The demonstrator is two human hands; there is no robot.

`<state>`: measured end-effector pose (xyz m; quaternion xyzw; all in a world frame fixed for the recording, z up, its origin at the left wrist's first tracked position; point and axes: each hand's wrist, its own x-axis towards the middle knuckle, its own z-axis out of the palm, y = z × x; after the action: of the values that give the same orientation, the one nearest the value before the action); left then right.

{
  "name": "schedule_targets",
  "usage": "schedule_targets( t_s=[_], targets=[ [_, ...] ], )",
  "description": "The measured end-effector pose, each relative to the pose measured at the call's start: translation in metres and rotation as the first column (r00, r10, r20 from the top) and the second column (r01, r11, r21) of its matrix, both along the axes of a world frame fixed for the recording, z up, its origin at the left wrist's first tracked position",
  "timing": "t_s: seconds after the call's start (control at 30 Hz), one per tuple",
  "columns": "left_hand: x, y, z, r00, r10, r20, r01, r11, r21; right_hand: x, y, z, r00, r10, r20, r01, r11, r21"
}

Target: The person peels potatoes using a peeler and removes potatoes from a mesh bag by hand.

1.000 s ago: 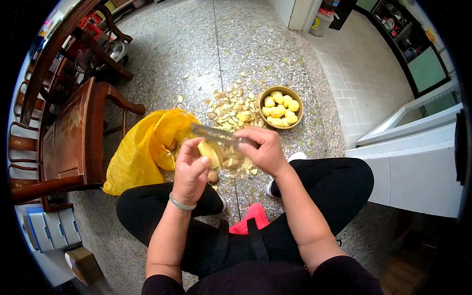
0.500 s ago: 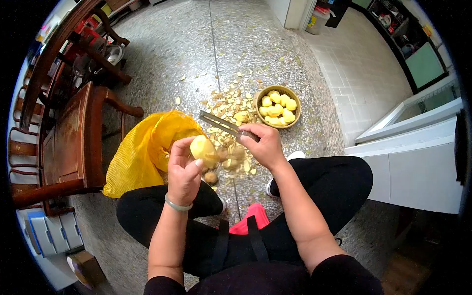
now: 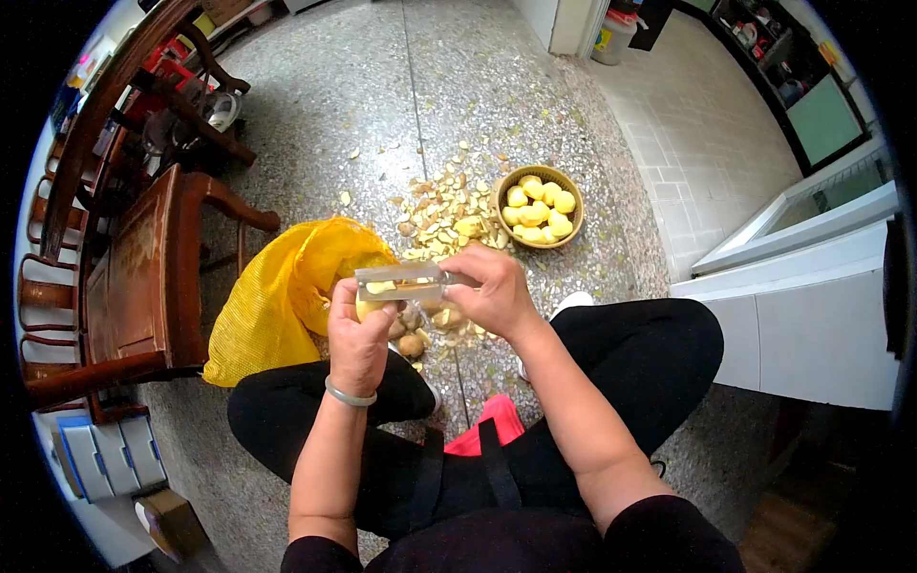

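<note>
My left hand (image 3: 356,336) grips a peeled-looking yellow potato (image 3: 367,307), mostly covered by my fingers and the tool. In my right hand (image 3: 497,294) is a metal peeler (image 3: 399,273) with a long slot, lying across the top of that potato. Below them on the floor are unpeeled brown potatoes (image 3: 411,345), partly behind my hands. Peelings (image 3: 447,202) are scattered just beyond. A round basket (image 3: 501,194) past my right hand holds several peeled potatoes (image 3: 551,193). Beside my left hand slumps a yellow woven sack (image 3: 253,310), its mouth towards the peelings.
A wooden chair (image 3: 134,272) stands to the left, with a small drawer unit (image 3: 115,458) behind it. On the right is a white cabinet (image 3: 812,339). My knees in black trousers (image 3: 640,368) frame the work area on the speckled floor (image 3: 487,86).
The peeler has swung down and left, from above and beside the potato onto it. My right hand has moved left and slightly lower. The potato has shifted left in my left hand.
</note>
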<state>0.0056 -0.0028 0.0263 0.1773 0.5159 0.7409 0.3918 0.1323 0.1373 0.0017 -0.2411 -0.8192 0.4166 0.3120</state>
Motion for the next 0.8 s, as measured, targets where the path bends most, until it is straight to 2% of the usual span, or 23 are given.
schedule_targets(
  t_s=[0.07, 0.13, 0.23, 0.27, 0.3, 0.33, 0.4, 0.47, 0.53, 0.6, 0.67, 0.73, 0.8],
  targets=[
    [0.000, -0.001, -0.001, 0.998, -0.036, 0.046, 0.036, 0.999, 0.004, -0.001, 0.004, -0.008, 1.000, 0.018, 0.015, -0.017, 0.999, -0.045],
    [-0.001, -0.001, 0.001, 0.993, -0.076, 0.088, 0.076, 0.997, 0.010, -0.001, 0.010, -0.016, 0.997, 0.013, -0.076, -0.015, 1.000, -0.025],
    [-0.002, -0.004, 0.002, 0.982, -0.131, 0.136, 0.137, 0.990, -0.031, 0.002, 0.017, -0.020, 0.995, 0.025, -0.100, -0.034, 0.996, -0.079],
    [-0.007, -0.006, 0.000, 0.968, -0.208, 0.142, 0.212, 0.977, -0.014, 0.005, 0.020, -0.021, 0.995, 0.023, -0.100, -0.031, 0.996, -0.080],
    [-0.009, -0.008, -0.001, 0.948, -0.283, 0.146, 0.285, 0.959, 0.004, 0.008, 0.026, -0.023, 1.000, -0.017, -0.012, 0.016, 0.995, -0.097],
    [-0.008, -0.008, 0.004, 0.948, -0.284, 0.145, 0.286, 0.958, 0.003, 0.012, 0.032, -0.025, 0.995, -0.057, 0.076, 0.065, 0.992, -0.110],
    [-0.006, -0.008, 0.019, 0.905, -0.384, 0.184, 0.380, 0.923, 0.057, 0.019, 0.044, -0.034, 0.992, -0.108, 0.061, 0.116, 0.982, -0.148],
    [-0.005, -0.006, 0.014, 0.937, -0.325, 0.130, 0.321, 0.946, 0.057, 0.018, 0.039, -0.018, 0.993, -0.113, 0.021, 0.115, 0.977, -0.181],
    [-0.007, -0.004, 0.017, 0.932, -0.309, 0.189, 0.290, 0.949, 0.125, 0.016, 0.031, -0.013, 0.993, -0.111, -0.031, 0.101, 0.970, -0.222],
    [-0.013, -0.005, 0.006, 0.932, -0.303, 0.199, 0.284, 0.951, 0.119, 0.013, 0.025, -0.006, 0.989, -0.120, -0.084, 0.094, 0.958, -0.269],
    [-0.013, -0.003, 0.005, 0.934, -0.227, 0.277, 0.217, 0.974, 0.067, 0.010, 0.021, 0.001, 0.989, -0.115, -0.090, 0.069, 0.911, -0.407],
    [-0.015, -0.004, 0.005, 0.918, -0.243, 0.313, 0.214, 0.969, 0.125, 0.007, 0.014, 0.001, 0.988, -0.121, -0.099, 0.071, 0.912, -0.404],
    [-0.014, -0.003, 0.003, 0.922, -0.134, 0.365, 0.107, 0.990, 0.092, 0.005, 0.005, 0.009, 0.989, -0.072, -0.132, 0.031, 0.956, -0.293]
  ],
)
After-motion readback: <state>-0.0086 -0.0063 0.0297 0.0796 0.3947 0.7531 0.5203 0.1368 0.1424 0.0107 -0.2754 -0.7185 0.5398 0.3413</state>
